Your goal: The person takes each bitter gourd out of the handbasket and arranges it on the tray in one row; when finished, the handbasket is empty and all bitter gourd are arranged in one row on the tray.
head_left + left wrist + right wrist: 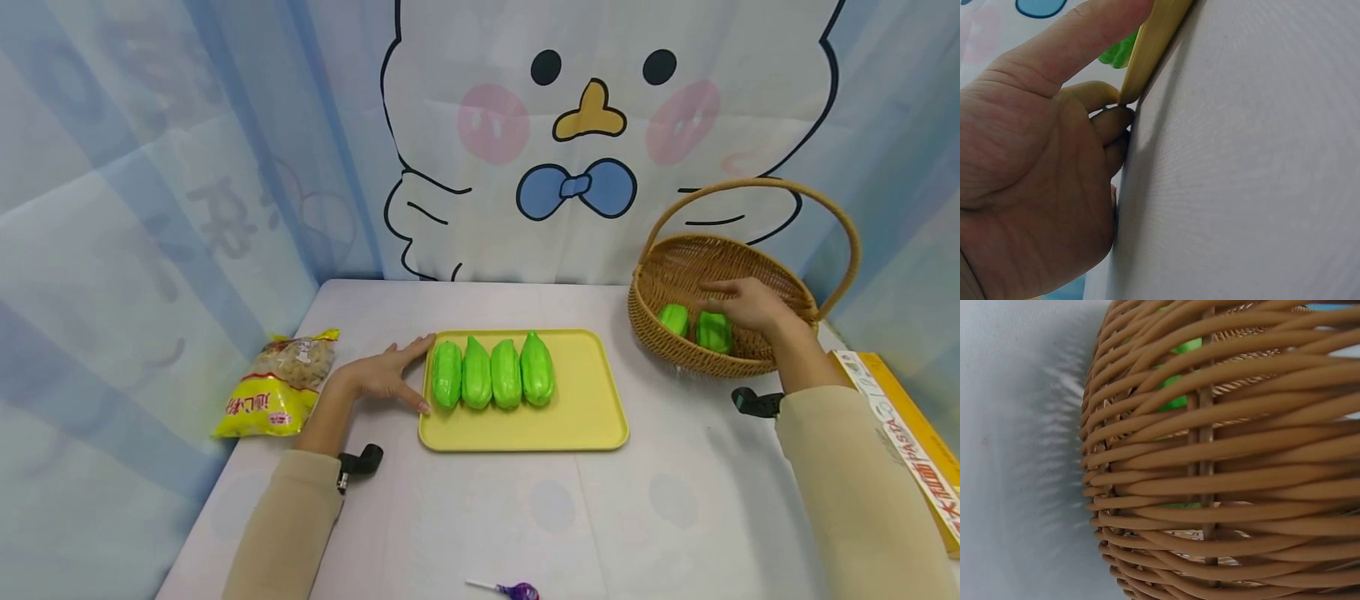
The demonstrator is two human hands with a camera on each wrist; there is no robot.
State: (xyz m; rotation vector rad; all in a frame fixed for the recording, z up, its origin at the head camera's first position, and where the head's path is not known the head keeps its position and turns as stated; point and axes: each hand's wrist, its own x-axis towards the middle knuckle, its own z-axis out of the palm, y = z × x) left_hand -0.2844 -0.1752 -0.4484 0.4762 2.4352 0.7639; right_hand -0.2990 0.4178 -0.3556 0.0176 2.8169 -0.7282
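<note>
Several bright green bitter melons [491, 372] lie in an upright row on the left half of a yellow tray [585, 425]. With thumb and fingers spread, my left hand [382, 375] touches the tray's left edge; in the left wrist view the fingers meet the tray's side [1150, 53] close to the tabletop. My right hand [750, 307] reaches inside a brown wicker basket [660, 354], right over a green bitter melon [714, 333], its index finger extended. Another green melon [674, 318] lies left of it. Basket weave hides the right hand in the right wrist view.
A yellow snack bag [273, 387] lies left of my left hand. A purple-wrapped lollipop [517, 591] is at the front edge of view. On the right lies a yellow and white box [900, 433]. The basket's tall handle [750, 182] arches above the right hand.
</note>
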